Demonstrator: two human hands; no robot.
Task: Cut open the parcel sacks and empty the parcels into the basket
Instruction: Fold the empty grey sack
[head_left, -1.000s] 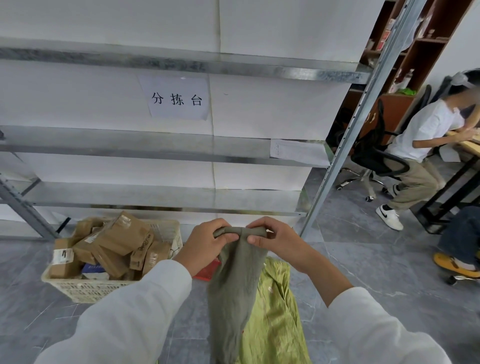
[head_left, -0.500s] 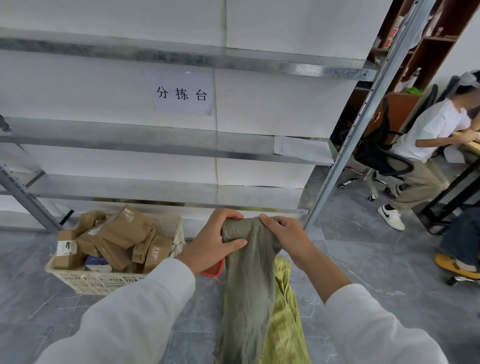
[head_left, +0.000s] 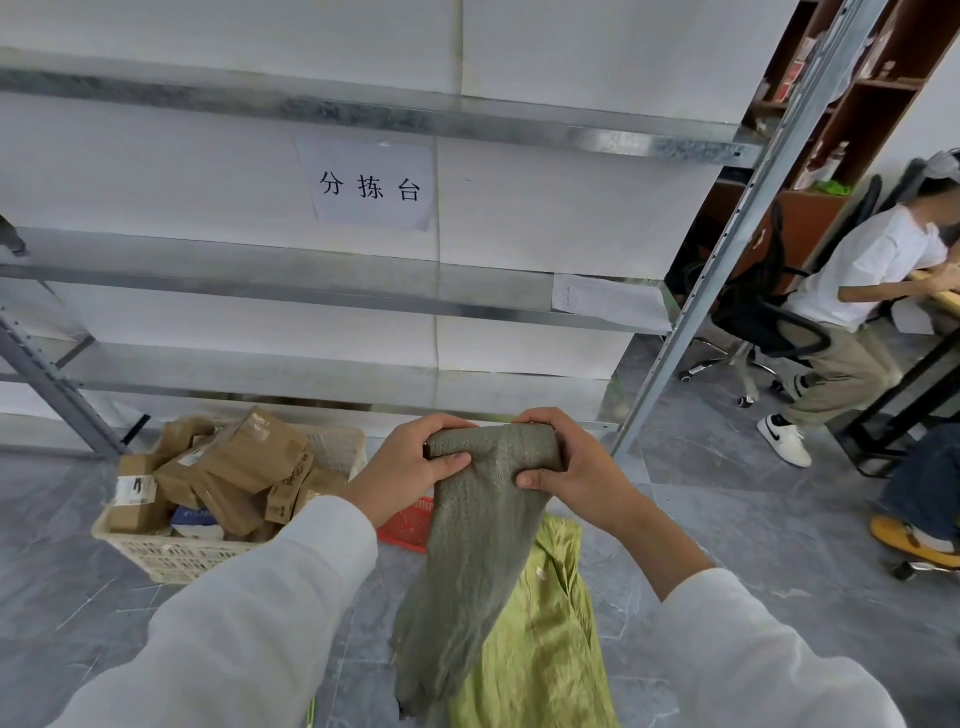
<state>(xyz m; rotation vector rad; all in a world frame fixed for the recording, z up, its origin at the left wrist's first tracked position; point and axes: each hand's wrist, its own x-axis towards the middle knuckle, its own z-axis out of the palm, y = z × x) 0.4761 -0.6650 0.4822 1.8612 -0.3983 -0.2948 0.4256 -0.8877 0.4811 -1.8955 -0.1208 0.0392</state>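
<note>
Left hand (head_left: 410, 467), right hand (head_left: 576, 470) pinch grey sack (head_left: 467, 561)
Right of the basket (head_left: 171, 558), any leftover parcel could miss it.

Left hand (head_left: 410, 470) and right hand (head_left: 579, 475) raised, close together — both gripping grey sack (head_left: 467, 561)

The basket (head_left: 156, 558), piled with parcels (head_left: 249, 457), stands on the floor (head_left: 727, 525) at the left, before the rack's (head_left: 311, 296) lowest shelf, with a small crate (head_left: 410, 525) just to its right. In the middle the left hand (head_left: 410, 467) and right hand (head_left: 576, 473) grip the top of a hanging sack (head_left: 467, 551) from either side, and a second sack (head_left: 545, 634) lies on the floor beneath it. Well to the right, past the rack, a person (head_left: 862, 270) sits on a chair (head_left: 763, 312).
</note>
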